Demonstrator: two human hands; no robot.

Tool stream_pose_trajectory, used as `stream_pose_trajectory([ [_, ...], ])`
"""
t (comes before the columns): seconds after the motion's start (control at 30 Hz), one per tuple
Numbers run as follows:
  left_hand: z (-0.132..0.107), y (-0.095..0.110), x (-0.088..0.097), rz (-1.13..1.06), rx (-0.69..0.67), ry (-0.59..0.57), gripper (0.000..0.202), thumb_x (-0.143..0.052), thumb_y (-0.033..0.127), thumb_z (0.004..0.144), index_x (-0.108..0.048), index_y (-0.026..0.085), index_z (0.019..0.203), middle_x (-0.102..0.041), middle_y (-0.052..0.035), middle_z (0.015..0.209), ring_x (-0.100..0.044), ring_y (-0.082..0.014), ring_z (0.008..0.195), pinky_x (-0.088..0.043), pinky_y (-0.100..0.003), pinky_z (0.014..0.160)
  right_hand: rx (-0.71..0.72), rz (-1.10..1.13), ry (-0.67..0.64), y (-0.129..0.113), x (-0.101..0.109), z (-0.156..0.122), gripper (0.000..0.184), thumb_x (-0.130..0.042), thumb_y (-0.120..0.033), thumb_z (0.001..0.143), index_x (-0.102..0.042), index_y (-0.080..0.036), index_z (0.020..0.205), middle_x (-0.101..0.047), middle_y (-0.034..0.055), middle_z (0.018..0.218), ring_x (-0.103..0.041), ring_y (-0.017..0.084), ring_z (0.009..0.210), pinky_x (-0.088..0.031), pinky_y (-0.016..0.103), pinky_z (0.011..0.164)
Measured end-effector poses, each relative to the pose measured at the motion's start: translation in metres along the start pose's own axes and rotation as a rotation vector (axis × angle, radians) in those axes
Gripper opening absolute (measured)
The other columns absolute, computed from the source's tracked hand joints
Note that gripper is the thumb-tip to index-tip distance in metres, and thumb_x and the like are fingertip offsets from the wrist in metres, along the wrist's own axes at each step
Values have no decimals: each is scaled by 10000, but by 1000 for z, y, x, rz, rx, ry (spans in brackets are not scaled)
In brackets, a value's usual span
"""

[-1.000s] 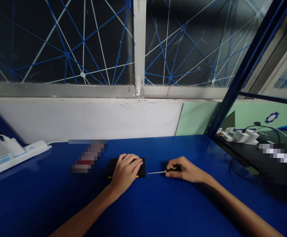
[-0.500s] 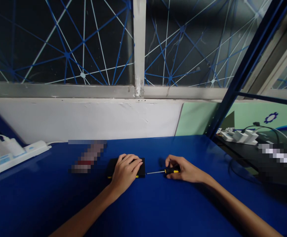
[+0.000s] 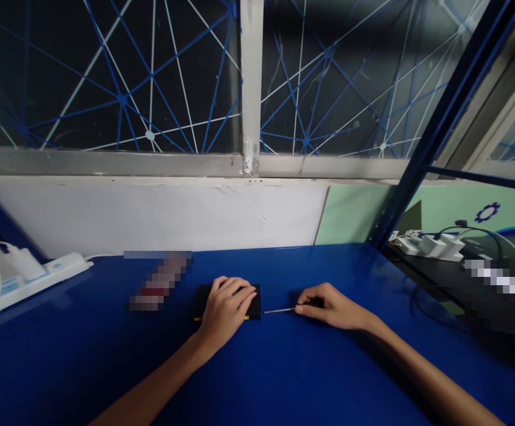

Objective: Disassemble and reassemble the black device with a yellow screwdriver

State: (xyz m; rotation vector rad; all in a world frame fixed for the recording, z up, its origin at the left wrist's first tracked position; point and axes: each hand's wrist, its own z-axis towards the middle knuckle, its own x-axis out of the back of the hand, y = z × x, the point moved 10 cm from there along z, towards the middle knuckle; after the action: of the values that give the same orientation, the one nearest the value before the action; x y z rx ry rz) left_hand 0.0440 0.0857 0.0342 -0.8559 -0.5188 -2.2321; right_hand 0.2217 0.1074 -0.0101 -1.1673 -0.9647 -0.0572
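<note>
My left hand [image 3: 227, 305] lies over a flat black box [image 3: 253, 303] with yellow marks along its near edge. Its fingers are together and grip the box against the table. To the right, my right hand [image 3: 328, 305] pinches a screwdriver [image 3: 279, 310] between thumb and fingers. The thin metal shaft points left, its tip close to the right side of the box; whether they touch I cannot tell. My fingers now cover the screwdriver's handle.
Both hands work on a blue table [image 3: 257, 373]. A blurred-out object [image 3: 159, 283] lies to the left of the box. A white power strip [image 3: 57, 273] with a plugged-in charger is at the far left. Another power strip [image 3: 434, 245] and cables sit on a black surface at the right.
The fingers and thumb of my right hand have closed and rolled over the screwdriver's black and yellow handle, hiding it. My left hand and the box have stayed still.
</note>
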Motion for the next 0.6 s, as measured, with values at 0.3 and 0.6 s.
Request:
stream_pose_trajectory([
  [0.3, 0, 1, 2, -9, -2, 10, 195, -505, 181, 944, -694, 215, 906, -701, -37, 895, -630, -201, 864, -414, -402, 828, -10, 86, 30, 6, 3, -1, 268, -688, -417, 802, -619, -162, 849, -595, -6, 728, -474, 107, 619, -357, 217, 548],
  [0.6, -1, -1, -1, 1, 1, -3, 182, -512, 172, 941, -687, 216, 928, -700, -32, 920, -627, -201, 882, -410, -398, 825, 36, -36, -19, -5, -2, 0, 376, -516, -487, 916, -667, -158, 815, -571, -12, 659, -426, 97, 556, -315, 230, 519],
])
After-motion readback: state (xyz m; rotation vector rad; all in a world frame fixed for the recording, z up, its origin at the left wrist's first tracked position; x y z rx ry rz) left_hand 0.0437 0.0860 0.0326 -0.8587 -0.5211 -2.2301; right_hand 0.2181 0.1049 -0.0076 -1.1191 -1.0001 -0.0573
